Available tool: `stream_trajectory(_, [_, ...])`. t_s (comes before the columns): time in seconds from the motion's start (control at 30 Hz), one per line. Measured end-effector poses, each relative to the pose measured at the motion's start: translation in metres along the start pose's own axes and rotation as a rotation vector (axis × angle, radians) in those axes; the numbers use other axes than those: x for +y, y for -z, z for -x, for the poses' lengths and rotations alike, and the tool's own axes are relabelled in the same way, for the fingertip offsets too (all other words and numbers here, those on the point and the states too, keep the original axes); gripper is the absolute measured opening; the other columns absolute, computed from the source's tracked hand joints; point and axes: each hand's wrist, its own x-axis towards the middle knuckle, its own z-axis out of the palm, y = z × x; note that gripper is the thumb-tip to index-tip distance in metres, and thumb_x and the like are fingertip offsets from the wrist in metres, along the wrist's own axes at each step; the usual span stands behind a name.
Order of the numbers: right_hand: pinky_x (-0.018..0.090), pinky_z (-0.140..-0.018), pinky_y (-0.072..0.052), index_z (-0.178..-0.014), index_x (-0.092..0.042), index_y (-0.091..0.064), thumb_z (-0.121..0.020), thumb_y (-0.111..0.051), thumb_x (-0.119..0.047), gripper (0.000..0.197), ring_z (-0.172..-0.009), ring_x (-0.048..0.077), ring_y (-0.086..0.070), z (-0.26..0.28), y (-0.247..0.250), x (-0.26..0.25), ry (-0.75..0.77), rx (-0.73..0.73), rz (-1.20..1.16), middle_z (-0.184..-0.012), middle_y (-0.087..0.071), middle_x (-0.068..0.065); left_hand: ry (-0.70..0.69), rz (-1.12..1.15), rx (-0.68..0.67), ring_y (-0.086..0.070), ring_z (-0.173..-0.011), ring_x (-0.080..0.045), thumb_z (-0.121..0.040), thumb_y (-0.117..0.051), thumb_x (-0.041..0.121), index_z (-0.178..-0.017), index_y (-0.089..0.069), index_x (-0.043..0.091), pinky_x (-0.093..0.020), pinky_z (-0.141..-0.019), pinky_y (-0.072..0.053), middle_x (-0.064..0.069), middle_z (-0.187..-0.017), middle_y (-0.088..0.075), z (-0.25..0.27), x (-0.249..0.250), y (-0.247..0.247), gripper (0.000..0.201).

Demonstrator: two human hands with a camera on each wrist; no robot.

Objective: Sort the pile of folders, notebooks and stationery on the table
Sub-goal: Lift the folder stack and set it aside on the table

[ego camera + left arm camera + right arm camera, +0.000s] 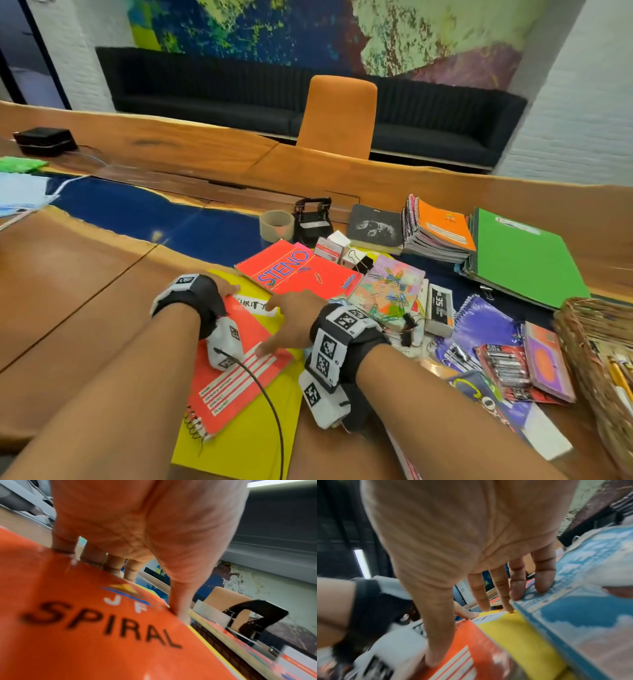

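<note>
Surroundings, beyond the table
Orange chair (337, 116) at the table's far edge; black sofa (260, 99) behind it; painted mural (308, 31) above.

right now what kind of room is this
Probably an office meeting room or lounge: a long wooden table with a blue inlay, an orange chair behind it, and a dark sofa under a big mural.
</note>
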Motion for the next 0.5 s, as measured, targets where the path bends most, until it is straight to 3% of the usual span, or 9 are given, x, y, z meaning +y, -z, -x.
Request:
stream_trajectory(0.07, [0.048,-0.100,-0.043,-0.135,-0.030,-0.049,-0.067,-0.075,-0.067,0.082,-0.126,0.026,-0.042,0.004,-0.002,-0.013,0.099,0.086,0.094,-0.135,-0.052,0.002,-0.007,0.042,-0.005,-0.040,-0.138,-0.023,-0.085,-0.063,0.030,-0.149,-0.039,0.026,-0.027,-0.110,-0.034,-0.004,-0.154,-0.039,-0.003,0.000,0.013,0.068])
stream_trajectory(0.1, [0.048,-0.099,-0.042,-0.131,-0.028,-0.052,-0.068,-0.074,-0.067,0.077,-0.124,0.027,-0.043,0.005,-0.004,-0.022,0.171,0.135,0.145,-0.132,-0.053,0.003,-0.072,-0.005,0.073,-0.045,-0.134,-0.024,-0.083,-0.063,0.033,-0.146,-0.045,0.023,-0.028,-0.108,-0.037,-0.006,-0.150,-0.044,-0.013,-0.002,0.017,0.067])
stream_trajectory(0.17, [0.046,-0.095,-0.043,-0.122,-0.021,-0.055,-0.068,-0.074,-0.067,0.073,-0.116,0.029,-0.047,0.005,-0.007,-0.042,0.272,0.192,0.193,-0.121,-0.055,0.006,-0.058,-0.062,0.089,-0.051,-0.126,-0.026,-0.092,-0.058,0.025,-0.140,-0.050,0.014,-0.027,-0.101,-0.042,-0.010,-0.140,-0.052,-0.007,-0.001,0.028,0.050])
stream_trajectory(0.3, [0.042,-0.083,-0.046,-0.125,-0.015,-0.046,-0.066,-0.077,-0.063,0.082,-0.108,0.034,-0.055,-0.010,-0.012,-0.055,0.097,0.138,0.039,-0.120,-0.056,0.011,-0.128,-0.159,0.163,-0.056,-0.114,-0.027,-0.098,-0.049,0.017,-0.125,-0.056,0.010,-0.027,-0.087,-0.042,-0.012,-0.131,-0.057,0.006,-0.006,0.041,0.029])
stream_trajectory(0.37, [0.040,-0.076,-0.045,-0.118,-0.013,-0.047,-0.074,-0.075,-0.048,0.062,-0.105,0.037,-0.058,-0.017,-0.017,-0.053,0.045,0.175,0.047,-0.116,-0.056,0.015,-0.058,-0.187,0.140,-0.054,-0.107,-0.026,-0.100,-0.047,0.019,-0.126,-0.055,0.012,-0.026,-0.085,-0.040,-0.012,-0.128,-0.057,0.008,-0.013,0.038,0.029])
stream_trajectory(0.43, [0.037,-0.071,-0.045,-0.110,-0.014,-0.049,-0.075,-0.072,-0.035,0.047,-0.097,0.038,-0.061,-0.015,-0.020,-0.049,0.022,0.198,0.036,-0.108,-0.059,0.014,-0.108,-0.215,0.128,-0.052,-0.104,-0.027,-0.100,-0.048,0.017,-0.127,-0.055,0.010,-0.024,-0.079,-0.040,-0.014,-0.125,-0.056,0.008,-0.016,0.039,0.029])
stream_trajectory(0.5, [0.033,-0.062,-0.046,-0.100,-0.017,-0.050,-0.071,-0.074,-0.031,0.040,-0.082,0.033,-0.063,-0.012,-0.016,-0.047,-0.003,0.190,-0.016,-0.093,-0.061,0.009,-0.080,-0.181,0.063,-0.051,-0.117,-0.028,-0.103,-0.044,0.013,-0.136,-0.050,0.004,-0.027,-0.087,-0.043,-0.016,-0.137,-0.051,0.015,-0.017,0.039,0.035])
